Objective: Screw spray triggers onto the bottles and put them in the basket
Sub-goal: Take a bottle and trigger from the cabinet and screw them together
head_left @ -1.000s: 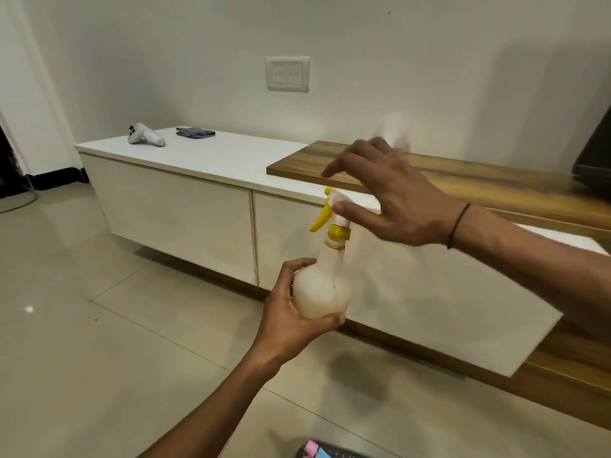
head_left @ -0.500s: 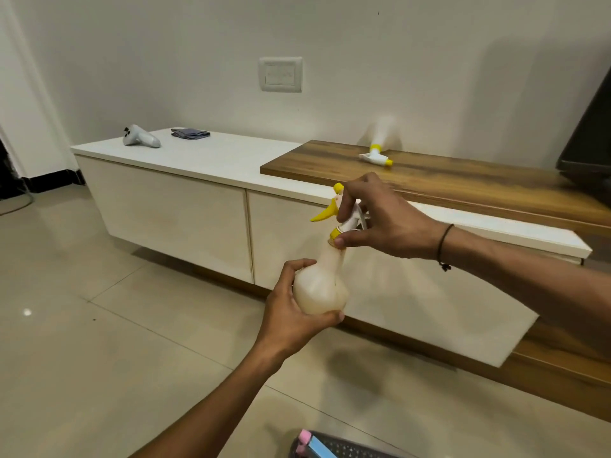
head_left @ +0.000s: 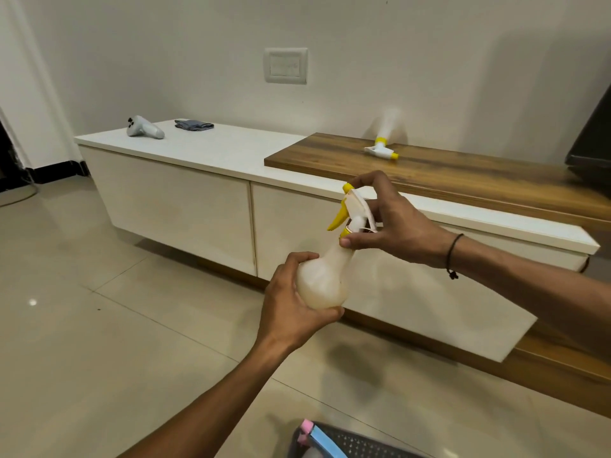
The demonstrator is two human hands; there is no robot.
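Left hand (head_left: 291,302) gripped the bottle (head_left: 325,282); right hand (head_left: 393,226) pinched the trigger (head_left: 352,209) collar. Best to keep bottle steady & twist collar straight, w/o cross-threading.

A home living room, by the look of it. Glossy cream floor tiles (head_left: 99,325) run up to a long, low media cabinet (head_left: 185,206) with white drawer fronts, well beyond the person's grip, and a wood-grain slab (head_left: 463,173) lies across its right part. The dark corner of a screen (head_left: 591,143) juts in at the far right. A white switch plate (head_left: 286,65) sits on the plain painted wall (head_left: 165,44). A game controller (head_left: 144,127) and a folded grey cloth (head_left: 194,124) lie on the cabinet's left end.
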